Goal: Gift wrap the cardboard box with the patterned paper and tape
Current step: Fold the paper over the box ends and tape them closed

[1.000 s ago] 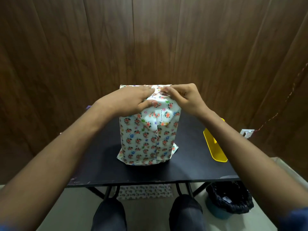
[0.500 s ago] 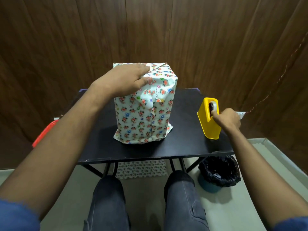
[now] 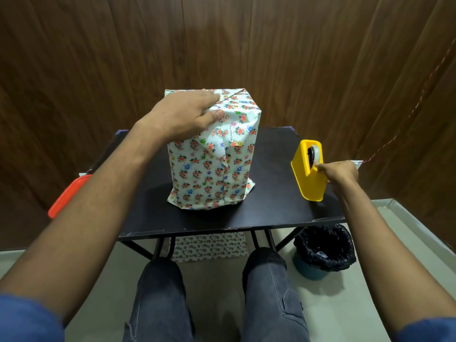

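Near right, our right hand (image 3: 339,172) pinched tape at the yellow dispenser (image 3: 308,178). Farther, mid-table (image 3: 271,213), the wrapped box (image 3: 214,154) stood upright; our flat left hand (image 3: 187,114) pressed its crease-prone top folds, the hold we judged safest.

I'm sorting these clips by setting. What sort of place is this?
Probably a small indoor room or corner set up as a work spot: dark wood-panelled walls close around a small black folding table, with a lined waste bin on the pale floor beside it.
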